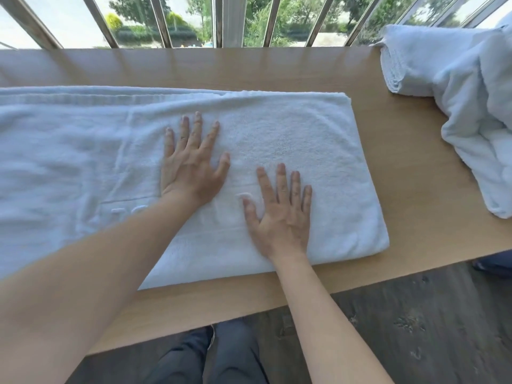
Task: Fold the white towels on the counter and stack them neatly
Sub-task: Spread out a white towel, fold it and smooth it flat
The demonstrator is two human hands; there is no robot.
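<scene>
A large white towel (310, 139) lies folded lengthwise across the wooden counter (415, 217); its right end is doubled over into a thick rectangle. My left hand (191, 162) rests flat on it, palm down, fingers spread, near the folded layer's left edge. Lower and to the right, my right hand (279, 214) also presses flat on the towel with fingers apart. Neither hand grips the cloth. A crumpled heap of white towels (465, 106) sits at the counter's far right end.
Metal window bars (160, 20) run along the back of the counter, with trees outside. The counter's front edge (249, 309) is close to my legs. Bare wood shows between the folded towel and the heap.
</scene>
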